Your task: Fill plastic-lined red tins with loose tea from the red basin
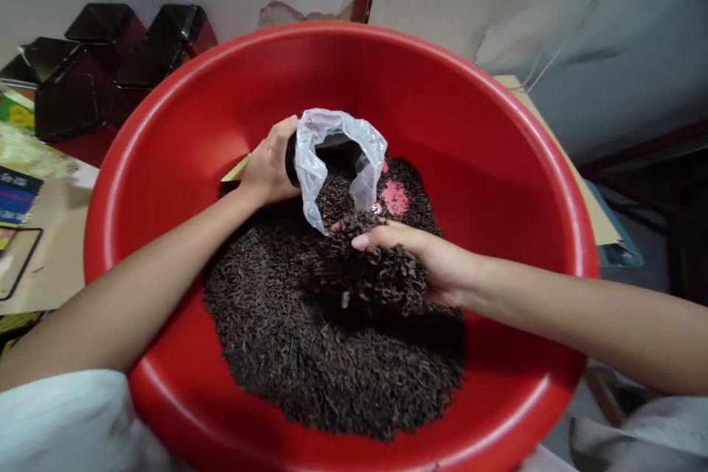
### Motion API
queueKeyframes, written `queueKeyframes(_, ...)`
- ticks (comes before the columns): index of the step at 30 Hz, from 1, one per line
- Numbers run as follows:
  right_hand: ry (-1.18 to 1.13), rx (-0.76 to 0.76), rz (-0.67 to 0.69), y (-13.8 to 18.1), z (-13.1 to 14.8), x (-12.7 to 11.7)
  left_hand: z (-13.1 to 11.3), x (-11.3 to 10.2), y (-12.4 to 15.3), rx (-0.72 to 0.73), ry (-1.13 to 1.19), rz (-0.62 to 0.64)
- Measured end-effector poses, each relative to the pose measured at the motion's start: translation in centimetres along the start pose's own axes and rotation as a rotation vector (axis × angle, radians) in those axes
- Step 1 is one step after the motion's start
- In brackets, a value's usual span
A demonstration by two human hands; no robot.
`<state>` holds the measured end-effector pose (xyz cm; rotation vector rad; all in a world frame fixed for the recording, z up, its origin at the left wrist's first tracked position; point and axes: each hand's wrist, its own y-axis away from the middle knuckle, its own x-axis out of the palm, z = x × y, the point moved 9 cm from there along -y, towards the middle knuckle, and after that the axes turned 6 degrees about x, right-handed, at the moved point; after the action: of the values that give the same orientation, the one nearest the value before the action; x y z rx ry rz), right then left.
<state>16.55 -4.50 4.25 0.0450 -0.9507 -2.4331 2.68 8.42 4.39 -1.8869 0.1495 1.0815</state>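
Note:
A big red plastic basin [182,133] holds a heap of dark loose tea leaves [310,339]. My left hand [271,166] is wrapped round a dark container lined with a clear plastic bag [332,151], tilted on its side over the leaves with its mouth toward my other hand. My right hand [425,258] is cupped palm up, holding a scoop of tea leaves just below the bag's mouth.
Several dark maroon tins [105,59] are stacked at the back left against the white wall. Printed papers and packets [19,192] lie on the brown surface at the left. A cardboard sheet [586,192] shows behind the basin at the right.

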Motion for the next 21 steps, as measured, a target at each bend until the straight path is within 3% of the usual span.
queueKeyframes(3, -0.195, 0.004, -0.039, -0.7, 1.4, -0.3, 0.1, 0.0, 0.0, -0.018, 0.02, 0.018)
queueKeyframes(6, -0.177, -0.261, -0.176, -2.6, 5.1, -1.8, 0.2, -0.4, -0.1, -0.047, 0.044, 0.022)
queueKeyframes(9, -0.029, -0.543, -0.305, -3.8, 8.8, -2.7, 0.3, -0.6, -0.2, -0.064, 0.058, 0.036)
queueKeyframes(13, 0.36, -0.648, -0.373, -2.7, 10.5, -1.7, 1.3, -0.4, 0.0, -0.13, 0.072, 0.021)
queueKeyframes(16, 0.654, -0.793, -0.311, 0.8, 8.7, 0.8, 1.6, -0.1, 0.0, -0.144, 0.086, 0.024)
queueKeyframes(18, 0.88, -0.887, -0.128, 2.5, 5.4, 3.6, 1.3, 0.0, -0.1, -0.106, 0.084, 0.029)
queueKeyframes(19, 0.959, -0.895, -0.029, 2.8, 3.3, 4.6, 1.0, 0.0, -0.2, -0.081, 0.08, 0.027)
queueKeyframes(21, 1.054, -0.828, -0.005, 1.7, -0.1, 5.0, 0.7, -0.1, -0.3, -0.049, 0.068, 0.023)
